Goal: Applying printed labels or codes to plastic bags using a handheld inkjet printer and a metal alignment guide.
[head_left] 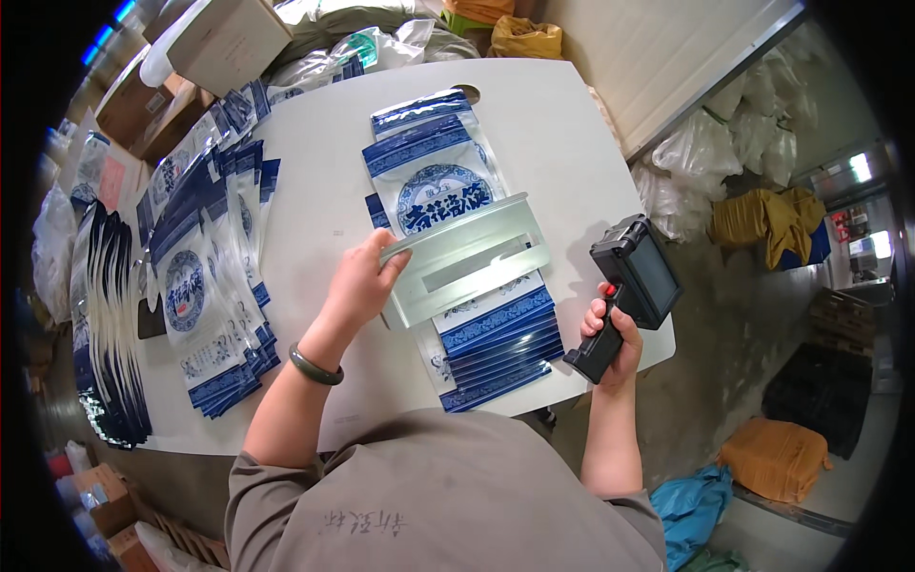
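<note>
My left hand point(367, 276) pinches the left end of a pale, slotted plate point(419, 297), thumb on top. The plate lies tilted across a fanned row of blue-and-white plastic pouches point(429, 167), which runs from the far side of the table toward me. Overlapping blue pouch ends point(500, 353) show below its near edge. To the right of the plate, my right hand point(615, 338) is closed round the grip of a black handheld printer point(639, 272) with a screen and a red button. The printer is held apart from the pouches, near the table's right edge.
More blue-and-white pouches point(205, 276) lie fanned and heaped on the left of the white table point(315, 205). An upright-edged stack of pouches point(110, 324) stands at its left rim. Cardboard boxes point(229, 48) sit at the back left. An orange sack point(777, 458) rests on the floor at right.
</note>
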Available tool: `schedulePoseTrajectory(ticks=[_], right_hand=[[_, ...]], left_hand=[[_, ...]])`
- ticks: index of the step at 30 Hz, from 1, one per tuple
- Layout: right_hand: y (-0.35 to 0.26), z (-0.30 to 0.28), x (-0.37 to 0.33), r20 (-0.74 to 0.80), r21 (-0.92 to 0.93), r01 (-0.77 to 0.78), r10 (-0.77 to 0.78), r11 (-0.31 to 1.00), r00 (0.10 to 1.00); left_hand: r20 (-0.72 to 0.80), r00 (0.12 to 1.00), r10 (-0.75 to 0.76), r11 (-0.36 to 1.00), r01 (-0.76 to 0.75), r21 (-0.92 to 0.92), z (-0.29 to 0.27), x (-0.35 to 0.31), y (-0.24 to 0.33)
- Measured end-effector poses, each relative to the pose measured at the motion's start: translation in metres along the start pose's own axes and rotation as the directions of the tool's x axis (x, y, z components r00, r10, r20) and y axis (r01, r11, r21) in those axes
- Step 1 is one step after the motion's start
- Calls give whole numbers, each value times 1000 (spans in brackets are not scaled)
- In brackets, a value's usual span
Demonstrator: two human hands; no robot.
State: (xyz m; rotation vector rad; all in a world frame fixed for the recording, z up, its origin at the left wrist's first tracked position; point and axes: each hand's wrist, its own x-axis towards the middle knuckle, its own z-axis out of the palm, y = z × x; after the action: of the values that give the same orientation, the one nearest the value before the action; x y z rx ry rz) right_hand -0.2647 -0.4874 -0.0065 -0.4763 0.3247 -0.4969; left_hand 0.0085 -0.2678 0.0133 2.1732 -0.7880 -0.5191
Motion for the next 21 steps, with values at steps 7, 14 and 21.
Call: schedulePoseTrajectory(ticks=[7,14,21], right_hand=[[-2,-2,1,46,-16,-21,22,1000,999],[1,40,-3,-182,-393,5,-83,919,980],[4,121,4,-201,-848,-253,160,465,966]], left_hand=[[-39,999,-36,917,49,396,-4,3,14],[-62,998,15,911,12,412,-2,2,4],[-109,994,33,922,12,387,-1,-1,4]])
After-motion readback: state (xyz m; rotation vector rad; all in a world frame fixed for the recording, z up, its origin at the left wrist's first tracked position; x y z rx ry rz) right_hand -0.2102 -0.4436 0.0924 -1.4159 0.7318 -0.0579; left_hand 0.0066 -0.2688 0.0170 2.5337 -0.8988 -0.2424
